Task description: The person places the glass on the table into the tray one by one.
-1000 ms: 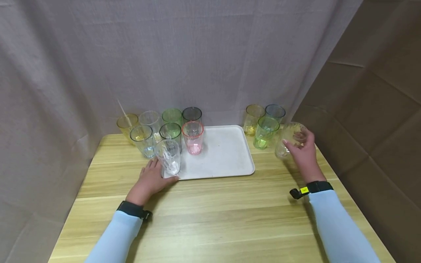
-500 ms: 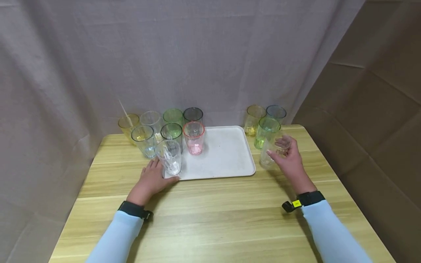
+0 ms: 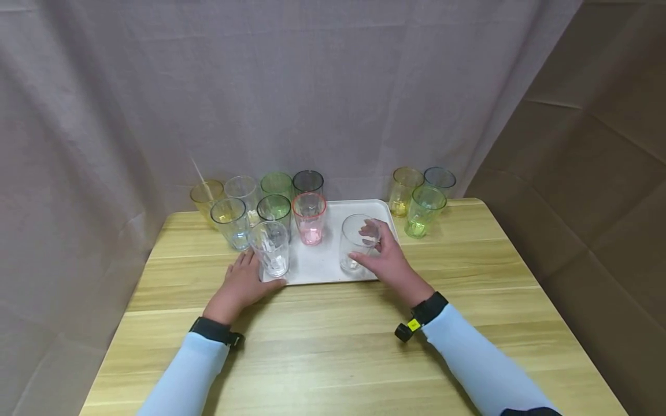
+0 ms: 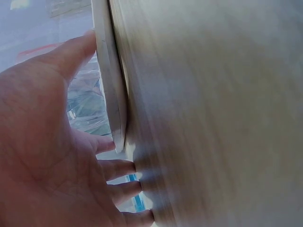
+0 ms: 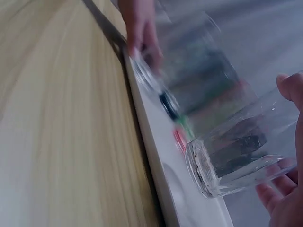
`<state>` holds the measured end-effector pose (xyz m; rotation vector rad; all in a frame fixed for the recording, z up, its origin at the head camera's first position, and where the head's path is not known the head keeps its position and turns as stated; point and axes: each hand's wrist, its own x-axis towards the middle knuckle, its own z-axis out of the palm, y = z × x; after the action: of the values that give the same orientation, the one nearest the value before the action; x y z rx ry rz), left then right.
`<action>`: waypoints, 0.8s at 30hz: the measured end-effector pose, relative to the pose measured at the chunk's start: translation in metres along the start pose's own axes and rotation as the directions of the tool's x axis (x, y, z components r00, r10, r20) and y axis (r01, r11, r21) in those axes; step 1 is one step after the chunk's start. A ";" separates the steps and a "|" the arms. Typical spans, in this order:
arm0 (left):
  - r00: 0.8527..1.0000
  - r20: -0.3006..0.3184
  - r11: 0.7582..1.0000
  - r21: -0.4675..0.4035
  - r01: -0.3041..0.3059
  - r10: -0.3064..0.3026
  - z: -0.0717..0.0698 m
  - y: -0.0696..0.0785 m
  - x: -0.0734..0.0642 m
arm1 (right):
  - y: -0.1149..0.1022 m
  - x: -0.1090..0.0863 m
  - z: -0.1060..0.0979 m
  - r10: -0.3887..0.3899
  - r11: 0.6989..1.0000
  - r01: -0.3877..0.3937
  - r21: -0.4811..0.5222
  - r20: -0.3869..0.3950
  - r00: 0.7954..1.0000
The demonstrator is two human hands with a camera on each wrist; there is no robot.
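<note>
Over tray [image 3: 312, 264], right fingers [image 5: 271, 196] grip clear glass [image 3: 348, 242]; contact unclear.

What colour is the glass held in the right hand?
The glass in the right hand is clear and colourless; it shows best in the head view.

One bench [image 3: 333, 346], one tray [image 3: 322, 266], two black wrist straps [image 3: 210, 329] and twelve tumblers [image 3: 310, 222]: three clear, two yellow, two blue-rimmed, two green, two dark-rimmed, one red-rimmed.

head: above, forward-down | left wrist: close, rightward | right wrist: close, leftward | shared: tray [image 3: 315, 260]
</note>
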<state>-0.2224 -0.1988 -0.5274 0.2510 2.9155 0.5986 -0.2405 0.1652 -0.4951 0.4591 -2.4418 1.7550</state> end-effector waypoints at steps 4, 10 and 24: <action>1.000 0.001 1.000 0.003 0.004 -0.004 0.000 0.001 0.000 | -0.008 0.009 0.028 0.000 1.000 0.000 -0.013 0.037 0.999; 1.000 -0.001 1.000 0.005 0.004 -0.004 0.001 -0.001 0.001 | -0.018 0.019 0.056 -0.022 1.000 0.023 -0.018 0.069 0.997; 1.000 -0.004 1.000 0.006 0.000 0.000 0.003 -0.002 0.003 | -0.023 0.023 0.080 0.014 0.998 -0.010 -0.066 0.063 0.998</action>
<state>-0.2252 -0.1990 -0.5313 0.2505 2.9211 0.5909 -0.2479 0.0790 -0.4946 0.5015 -2.5418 1.6835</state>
